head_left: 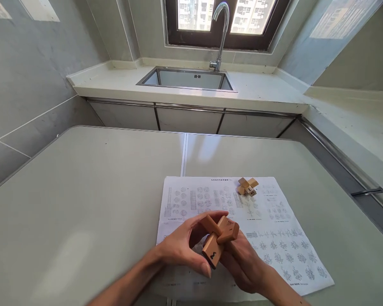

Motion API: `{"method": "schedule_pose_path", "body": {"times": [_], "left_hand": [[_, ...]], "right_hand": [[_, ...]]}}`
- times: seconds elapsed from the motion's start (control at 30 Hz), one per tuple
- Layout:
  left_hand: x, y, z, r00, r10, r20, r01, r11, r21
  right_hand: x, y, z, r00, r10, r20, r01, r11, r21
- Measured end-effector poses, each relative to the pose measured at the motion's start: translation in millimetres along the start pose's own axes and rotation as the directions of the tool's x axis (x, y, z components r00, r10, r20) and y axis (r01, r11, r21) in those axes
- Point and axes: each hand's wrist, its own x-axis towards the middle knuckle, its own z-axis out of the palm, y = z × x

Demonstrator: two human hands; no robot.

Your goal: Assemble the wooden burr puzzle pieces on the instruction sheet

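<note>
Both my hands hold a cluster of interlocked orange-brown wooden puzzle bars (219, 239) just above a printed instruction sheet (274, 238). My left hand (181, 246) wraps the cluster from the left, thumb under and fingers over the top. My right hand (242, 263) cups it from below and the right. One bar end shows a dark mark. A second, smaller wooden cross assembly (248, 186) lies on the sheet's far edge, apart from both hands.
The sheet lies on a pale grey table (83, 204) with a seam down its middle. Beyond the table are a counter with a steel sink (187, 79), a curved tap (220, 29) and a window. A counter edge runs along the right.
</note>
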Motion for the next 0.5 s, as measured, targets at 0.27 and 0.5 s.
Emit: {"method": "schedule_pose_path", "body": {"times": [0.27, 0.5], "left_hand": [[1.7, 2.6, 0.0, 0.990, 0.044, -0.132, -0.041, 0.999, 0.028], [3.5, 7.3, -2.4, 0.971, 0.113, -0.212, -0.097, 0.992, 0.082]], "right_hand": [[5.3, -1.2, 1.7, 0.998, 0.016, 0.056, -0.014, 0.999, -0.034], [7.3, 3.1, -1.3, 0.990, 0.120, -0.072, -0.128, 0.984, -0.124]]}}
